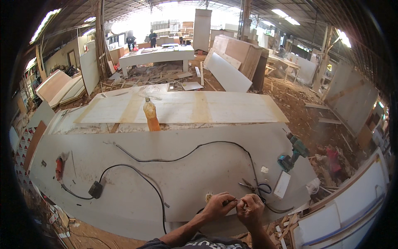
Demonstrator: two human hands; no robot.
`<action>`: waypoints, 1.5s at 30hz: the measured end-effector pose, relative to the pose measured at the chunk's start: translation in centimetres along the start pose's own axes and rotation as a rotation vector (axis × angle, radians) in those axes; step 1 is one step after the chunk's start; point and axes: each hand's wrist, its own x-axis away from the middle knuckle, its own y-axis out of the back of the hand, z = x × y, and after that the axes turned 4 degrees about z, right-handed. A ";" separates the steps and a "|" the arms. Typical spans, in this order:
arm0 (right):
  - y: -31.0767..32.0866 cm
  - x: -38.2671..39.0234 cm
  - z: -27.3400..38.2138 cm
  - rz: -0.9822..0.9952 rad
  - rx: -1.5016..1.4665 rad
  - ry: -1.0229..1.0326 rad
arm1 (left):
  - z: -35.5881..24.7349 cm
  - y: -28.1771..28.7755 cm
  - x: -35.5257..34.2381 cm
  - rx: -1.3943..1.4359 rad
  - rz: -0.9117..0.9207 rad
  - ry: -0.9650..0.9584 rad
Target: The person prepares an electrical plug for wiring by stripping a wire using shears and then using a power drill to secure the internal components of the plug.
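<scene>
An open-sided workshop stretches out under a metal roof, its floor strewn with scraps; across the foreground lies a wide grey panel [124,207]. Clock directions are taken from the hands, twelve being straight ahead.

From the left, a red power tool [59,169] lies between nine and ten o'clock, its cord [163,207] running through a black box [95,189] at nine and curving back toward the near edge. A bottle of orange liquid [152,118] stands between ten and eleven, in front of pale boards [166,106]. The dark cable [163,160] snakes from about eleven round to one, then drops close beside the right hand. Pliers [251,186] lie at one to two, crowding that hand with the cable. A white block [282,184] sits at two, a green drill [295,151] beyond it.

The left hand [218,206] has thumb and forefinger in a narrow pinch; the right hand [250,208] is curled, fingertips meeting the left's. Between them is a small thing [238,201], too tiny to identify.
</scene>
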 end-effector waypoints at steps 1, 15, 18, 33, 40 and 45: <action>-0.2 0.4 -0.1 -0.006 -0.022 -0.036 | -0.1 0.0 -0.1 0.009 -0.003 0.002; -0.4 1.2 -3.5 0.160 -1.568 -0.828 | -0.3 -0.1 -0.6 0.237 0.069 0.236; -0.5 1.4 -3.4 0.161 -1.654 -0.859 | -0.5 -0.4 -0.9 0.274 0.082 0.263; -2.2 1.1 -3.5 0.143 -1.629 -0.824 | -0.3 -0.7 -2.0 0.395 0.040 0.315; -2.8 0.7 -0.8 0.062 -1.318 -0.831 | -0.2 -0.7 -1.0 0.315 -0.068 0.190; -3.8 1.5 0.4 -0.077 -0.853 -0.565 | -0.7 -1.1 -0.5 0.236 -0.095 0.173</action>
